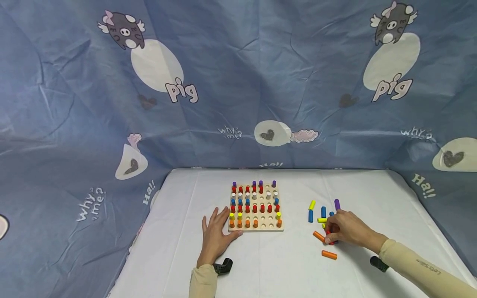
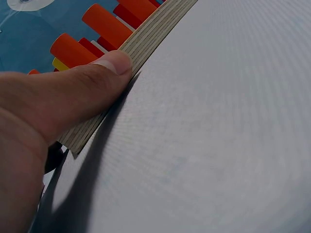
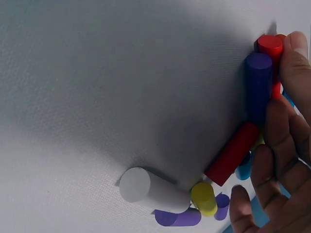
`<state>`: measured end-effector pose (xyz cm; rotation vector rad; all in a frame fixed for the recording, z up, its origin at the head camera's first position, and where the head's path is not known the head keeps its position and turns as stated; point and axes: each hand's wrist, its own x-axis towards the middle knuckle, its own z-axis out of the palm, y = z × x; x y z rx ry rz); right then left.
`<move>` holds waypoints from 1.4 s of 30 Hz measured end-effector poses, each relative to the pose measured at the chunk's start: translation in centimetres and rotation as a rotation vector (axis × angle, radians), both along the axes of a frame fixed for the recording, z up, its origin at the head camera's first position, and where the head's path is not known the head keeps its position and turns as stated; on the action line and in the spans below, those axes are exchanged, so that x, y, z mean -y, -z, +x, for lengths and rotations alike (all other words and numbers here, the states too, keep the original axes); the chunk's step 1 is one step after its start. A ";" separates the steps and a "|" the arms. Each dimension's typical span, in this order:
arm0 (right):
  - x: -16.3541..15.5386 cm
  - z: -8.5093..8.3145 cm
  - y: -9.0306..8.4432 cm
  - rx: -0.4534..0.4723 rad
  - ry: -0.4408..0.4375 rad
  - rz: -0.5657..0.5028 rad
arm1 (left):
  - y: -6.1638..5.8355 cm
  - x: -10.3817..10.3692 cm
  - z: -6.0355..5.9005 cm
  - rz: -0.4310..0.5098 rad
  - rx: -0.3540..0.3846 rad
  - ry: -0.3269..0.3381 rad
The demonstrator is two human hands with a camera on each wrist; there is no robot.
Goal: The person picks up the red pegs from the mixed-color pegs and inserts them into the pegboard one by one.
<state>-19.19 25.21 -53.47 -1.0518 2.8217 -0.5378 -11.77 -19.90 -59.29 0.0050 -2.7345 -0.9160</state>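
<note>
A wooden pegboard (image 1: pixel 262 229) stands left of the table's middle, with rows of purple, red, white, blue, yellow and orange pegs. My left hand (image 1: pixel 217 236) lies at its front left corner, fingers stretched beside the left edge. The thumb (image 2: pixel 92 77) presses the board's front edge in the left wrist view. Over the loose pegs at right is my right hand (image 1: pixel 348 228), its fingers bent. Its thumb (image 3: pixel 297 65) and forefinger are right at a red peg (image 3: pixel 270 46); I cannot tell whether they pinch it. A dark blue-purple peg (image 3: pixel 258 82) lies alongside that one.
Around the right hand are loose orange pegs (image 1: pixel 329 255), blue pegs (image 1: pixel 311 216), yellow pegs (image 1: pixel 312 205) and a purple peg (image 1: pixel 337 204). In the right wrist view, another red peg (image 3: pixel 233 154) and a white peg (image 3: pixel 155 191) lie nearby. A blue printed curtain (image 1: pixel 231 82) hangs behind the table.
</note>
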 end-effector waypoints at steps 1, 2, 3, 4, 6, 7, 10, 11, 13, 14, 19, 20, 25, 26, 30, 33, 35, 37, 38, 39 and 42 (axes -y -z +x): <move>0.0 0.0 0.0 0.004 -0.007 -0.005 | 0.0 0.0 0.0 -0.001 -0.002 0.000; 0.0 0.0 0.0 0.008 -0.014 -0.011 | 0.0 0.0 0.0 -0.002 -0.003 0.001; 0.0 0.0 0.0 0.008 -0.020 -0.017 | 0.0 -0.1 0.0 -0.003 -0.003 0.001; 0.0 0.0 0.1 0.006 -0.026 -0.019 | 0.0 -0.1 0.0 -0.004 -0.003 0.002; 0.1 0.0 0.1 -0.007 -0.034 -0.021 | 0.0 -0.1 0.0 -0.004 -0.001 0.002; 0.1 0.0 0.1 -0.014 -0.036 -0.019 | 0.0 -0.1 0.0 -0.004 0.001 0.002; 0.2 0.1 0.0 -0.026 -0.027 -0.005 | 0.0 -0.1 0.0 0.001 0.004 -0.001; 0.3 0.1 0.0 -0.024 -0.023 -0.002 | 0.0 -0.1 0.0 0.003 0.005 -0.002; 0.3 0.3 0.1 -0.031 -0.014 0.009 | -0.1 -0.1 0.0 0.006 0.007 -0.003; 0.4 0.4 0.2 -0.033 -0.010 0.014 | -0.1 0.0 0.0 0.007 0.008 -0.004; 0.5 0.7 0.4 -0.047 -0.016 0.009 | 0.0 0.0 0.1 0.006 0.014 -0.004; 0.5 0.7 0.3 -0.043 -0.016 0.007 | 0.0 0.0 0.1 0.005 0.014 -0.004; 0.3 0.8 0.1 -0.023 -0.025 -0.006 | 0.0 0.0 0.0 0.000 0.013 -0.002; 0.2 0.8 0.1 -0.022 -0.033 -0.010 | 0.0 0.0 0.0 0.000 0.011 -0.003; 0.2 0.8 -0.1 -0.038 -0.059 -0.002 | -0.1 0.1 0.0 0.002 0.009 -0.006; 0.4 0.8 -0.2 -0.050 -0.061 0.018 | 0.0 0.0 0.0 0.004 0.008 -0.006; 0.4 0.8 -0.3 -0.028 -0.055 0.027 | 0.1 0.0 0.0 0.003 0.002 -0.005; 0.5 0.9 -0.4 0.010 -0.048 0.031 | 0.2 0.0 0.0 -0.004 -0.008 -0.004; 0.5 0.9 -0.5 0.028 -0.047 0.030 | 0.2 0.0 0.1 -0.005 -0.012 -0.005; 0.5 1.0 -0.6 0.049 -0.045 0.027 | 0.2 0.0 0.1 -0.009 -0.016 -0.005; 0.6 1.1 -0.9 0.076 -0.054 0.009 | 0.2 0.0 0.0 -0.013 -0.021 -0.003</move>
